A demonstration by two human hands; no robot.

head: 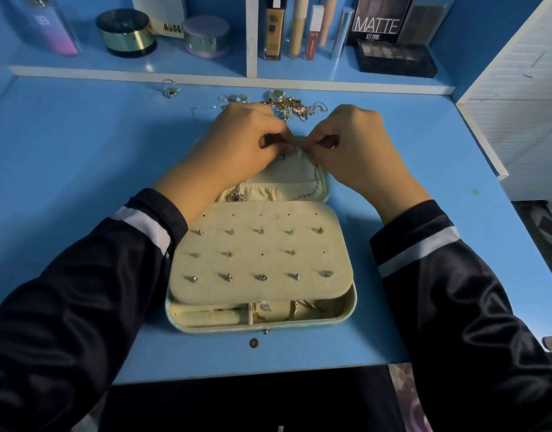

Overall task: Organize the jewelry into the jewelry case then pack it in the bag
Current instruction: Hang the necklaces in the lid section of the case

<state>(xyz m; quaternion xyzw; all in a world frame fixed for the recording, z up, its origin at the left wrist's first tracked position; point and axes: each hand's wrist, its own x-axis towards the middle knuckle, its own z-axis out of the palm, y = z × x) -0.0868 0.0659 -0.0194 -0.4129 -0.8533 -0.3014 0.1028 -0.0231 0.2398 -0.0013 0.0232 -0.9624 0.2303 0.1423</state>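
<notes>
Blue desk (pixel 81 182), open jewelry case (pixel 346 310) lying flat, left hand (pixel 237 141) and right hand (pixel 355 141) both pinching a thin chain (pixel 316 182) at their fingertips, over the case's far half (chain trailing down its lining), loose jewelry pile (pixel 293 106) just behind.

The left hand (pixel 237 141) and right hand (pixel 352 145) are meeting over the far edge of the open jewelry case (pixel 346 316), each pinching a thin chain (pixel 316 179) that is trailing down the lid's lining; a studded earring panel (pixel 259 263) is lying over the near tray; loose jewelry (pixel 290 106) is sitting just beyond on the blue table (pixel 81 151).
</notes>
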